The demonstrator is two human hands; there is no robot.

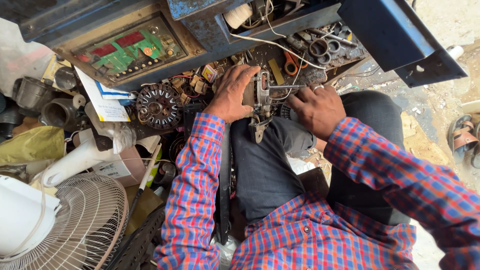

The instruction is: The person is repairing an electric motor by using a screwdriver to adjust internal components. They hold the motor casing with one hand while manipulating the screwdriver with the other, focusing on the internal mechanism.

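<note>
Motor assembly (261, 100): one small grey metal unit with a bracket, propped over the dark-trousered knee, near the front edge of the cluttered workbench (280, 60).
Left hand (231, 93): wrapped over the left side of the motor assembly, fingers curled and gripping the housing.
Right hand (318, 107): fingers closed around a thin metal tool (286, 87) whose shaft points left into the motor assembly; a ring on one finger.
Sleeves: two, red and blue check, reaching in from the lower edge.
Circuit board (131, 50): one, green with two red display windows, set in a worn tan panel at the bench's back left.
Stator (158, 105): one round, toothed disc, lying left of the left hand.
Scissors (291, 63): one pair with orange handles, on the bench just behind the hands, beside several metal rings (322, 47).
Wires: white and red strands trailing across the bench top, one white strand crossing over the scissors.
Tray at back: blue metal, holding a white spool (238, 15) and tangled cable.
Fan (75, 220): one white pedestal type with a wire guard, at lower left.
Grey pots (42, 100): two, far left, contents not visible.
Sandal (464, 137): one, on the ground at the right.
</note>
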